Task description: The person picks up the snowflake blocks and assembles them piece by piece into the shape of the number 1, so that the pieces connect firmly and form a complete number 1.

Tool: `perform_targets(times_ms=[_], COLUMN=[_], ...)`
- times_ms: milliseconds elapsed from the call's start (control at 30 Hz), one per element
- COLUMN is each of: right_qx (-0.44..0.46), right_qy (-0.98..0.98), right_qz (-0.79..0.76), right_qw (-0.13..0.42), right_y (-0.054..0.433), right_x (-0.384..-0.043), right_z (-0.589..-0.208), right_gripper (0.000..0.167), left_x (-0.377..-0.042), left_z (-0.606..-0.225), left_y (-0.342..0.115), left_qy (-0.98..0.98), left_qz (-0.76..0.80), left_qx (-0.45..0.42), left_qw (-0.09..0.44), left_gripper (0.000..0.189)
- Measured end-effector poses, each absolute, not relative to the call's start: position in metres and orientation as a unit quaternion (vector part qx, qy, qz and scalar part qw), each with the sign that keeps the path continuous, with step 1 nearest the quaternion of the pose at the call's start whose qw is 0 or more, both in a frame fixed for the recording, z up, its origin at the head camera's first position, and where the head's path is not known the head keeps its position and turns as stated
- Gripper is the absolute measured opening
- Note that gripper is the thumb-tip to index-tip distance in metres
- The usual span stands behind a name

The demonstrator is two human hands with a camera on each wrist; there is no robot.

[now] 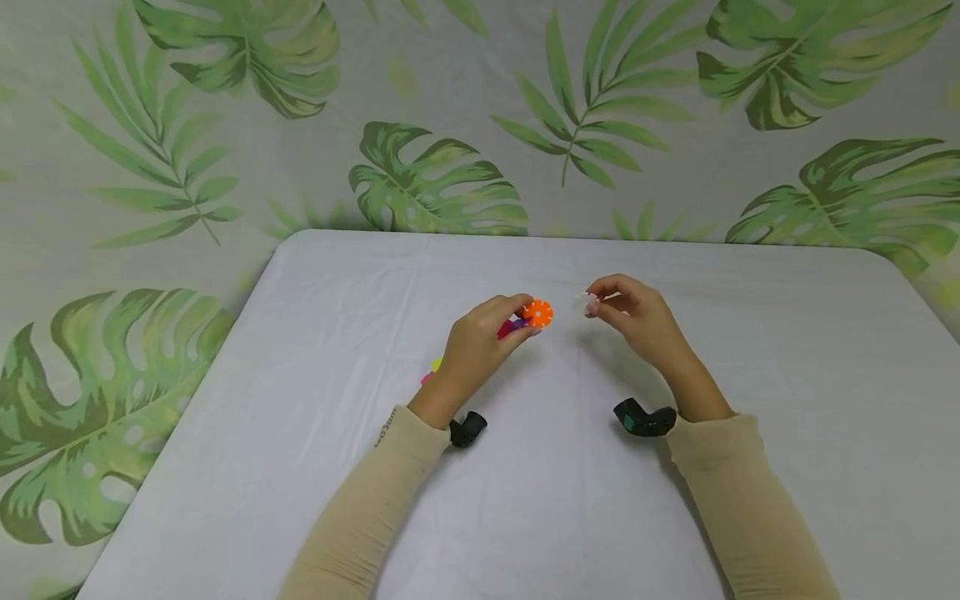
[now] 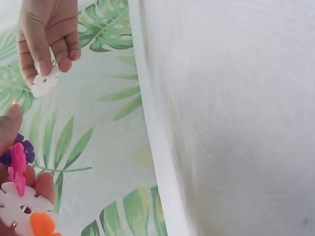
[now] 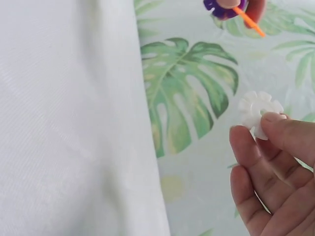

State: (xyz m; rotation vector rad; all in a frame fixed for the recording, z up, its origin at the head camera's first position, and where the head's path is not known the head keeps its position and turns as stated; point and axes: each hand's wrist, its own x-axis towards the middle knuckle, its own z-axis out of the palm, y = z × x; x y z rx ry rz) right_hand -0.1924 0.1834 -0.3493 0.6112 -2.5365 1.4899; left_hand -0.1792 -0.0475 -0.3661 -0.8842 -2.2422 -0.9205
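Note:
My left hand (image 1: 480, 337) grips a joined string of notched plastic discs. At its tip an orange disc (image 1: 542, 322) faces up in the head view. Behind it in the left wrist view come a purple disc (image 2: 28, 150), a pink disc (image 2: 17, 162) seen edge-on and a white disc (image 2: 12, 199) with an orange one (image 2: 41, 223) slotted in. Thumb and fingertips of my right hand (image 1: 637, 321) pinch a single white notched disc (image 3: 251, 110). A short gap separates this disc from the orange one. The left fingers hide part of the string.
Beside the left wrist, a yellow piece (image 1: 437, 364) and a pink piece (image 1: 427, 379) show partly. Black wrist cameras (image 1: 645, 421) sit at both cuffs. Both hands are over a white-covered table (image 1: 555, 500), with a leaf-patterned cloth (image 1: 450, 75) behind its far edge.

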Motion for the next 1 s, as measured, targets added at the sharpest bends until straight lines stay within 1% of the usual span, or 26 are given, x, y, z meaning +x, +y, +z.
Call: perform_targets(times_ms=[267, 433, 633, 800, 1000], right_qx=[0.209, 0.238, 0.269, 0.291, 0.317], right_qy=[-0.832, -0.831, -0.835, -0.828, -0.815], right_qz=[0.51, 0.498, 0.473, 0.468, 0.461], right_qw=[0.064, 0.066, 0.082, 0.102, 0.152], right_y=[0.184, 0.179, 0.174, 0.171, 0.162], right_x=[-0.193, -0.188, -0.185, -0.184, -0.172], right_z=[-0.353, -0.348, -0.345, -0.345, -0.329], right_gripper=[0.017, 0.014, 0.012, 0.012, 0.013], left_x=[-0.179, -0.178, -0.177, -0.178, -0.178], left_z=[-0.368, -0.366, -0.365, -0.367, -0.367], left_y=[-0.047, -0.047, -0.045, -0.044, -0.045], left_qy=[-0.833, -0.834, -0.835, -0.835, -0.833], left_qz=[-0.337, -0.331, -0.328, -0.319, -0.32], left_qx=[-0.344, -0.35, -0.355, -0.359, -0.363], left_qw=[0.271, 0.267, 0.263, 0.267, 0.266], left_gripper=[0.037, 0.036, 0.034, 0.034, 0.035])
